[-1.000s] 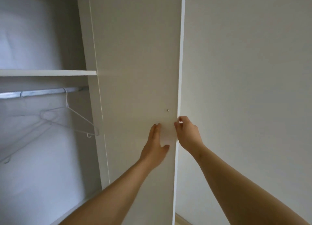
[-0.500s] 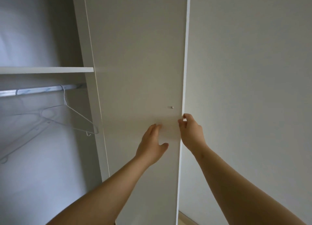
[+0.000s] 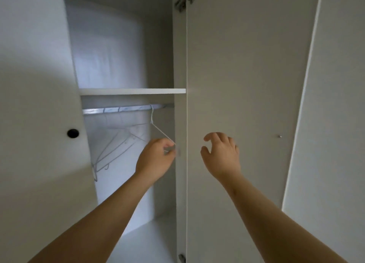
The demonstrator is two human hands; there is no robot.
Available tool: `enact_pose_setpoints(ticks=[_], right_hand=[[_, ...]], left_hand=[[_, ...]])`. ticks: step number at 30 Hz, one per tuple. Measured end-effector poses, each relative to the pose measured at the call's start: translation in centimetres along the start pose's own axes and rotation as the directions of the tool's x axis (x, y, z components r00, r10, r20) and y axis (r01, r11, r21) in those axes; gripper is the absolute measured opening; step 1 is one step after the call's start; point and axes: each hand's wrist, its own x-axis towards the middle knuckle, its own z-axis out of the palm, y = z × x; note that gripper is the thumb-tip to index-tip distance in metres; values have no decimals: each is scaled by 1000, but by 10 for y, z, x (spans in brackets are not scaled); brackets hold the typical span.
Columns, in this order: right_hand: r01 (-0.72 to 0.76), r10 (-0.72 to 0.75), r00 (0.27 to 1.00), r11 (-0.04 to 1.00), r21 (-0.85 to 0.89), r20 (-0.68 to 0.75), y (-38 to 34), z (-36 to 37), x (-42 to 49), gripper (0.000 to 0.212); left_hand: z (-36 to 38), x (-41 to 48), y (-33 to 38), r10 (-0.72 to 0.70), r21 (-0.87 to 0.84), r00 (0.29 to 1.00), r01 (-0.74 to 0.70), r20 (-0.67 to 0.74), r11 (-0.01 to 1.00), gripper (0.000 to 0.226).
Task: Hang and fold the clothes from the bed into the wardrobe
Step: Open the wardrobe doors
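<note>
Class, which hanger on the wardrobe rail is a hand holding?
The rightmost hanger, hooked at the right end of the rail: the left hand grips its lower corner. The other hangers hang further left, untouched.

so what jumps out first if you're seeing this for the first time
The left hand grips the end of a white wire hanger hung on the metal rail under the shelf, inside the open wardrobe. The right hand hovers, fingers loosely spread, before the inner face of the open door.
</note>
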Motion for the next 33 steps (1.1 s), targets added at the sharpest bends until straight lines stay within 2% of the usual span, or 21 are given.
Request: enact_pose_setpoints(ticks=[7, 13, 20, 24, 28, 33], right_hand=[[127, -151, 976, 980, 154, 157, -106, 59, 13, 32], [200, -266, 947, 928, 314, 181, -174, 98, 16, 28], [179, -283, 927, 911, 372, 247, -202, 128, 21, 26], [146, -253, 926, 924, 354, 279, -202, 138, 24, 25], [127, -249, 918, 922, 365, 308, -201, 145, 17, 26], [112, -248, 915, 913, 392, 317, -191, 141, 2, 26]], left_hand=[[-110, -4, -66, -48, 160, 975, 83, -215, 984, 21], [-170, -1, -115, -18, 289, 923, 139, -384, 947, 37], [-177, 20, -155, -73, 379, 969, 162, -238, 911, 47], [-170, 31, -161, -12, 469, 999, 32, -45, 883, 54], [-169, 35, -159, 2, 498, 998, 34, -70, 867, 40], [-176, 34, -140, -89, 461, 996, 93, -29, 882, 34]])
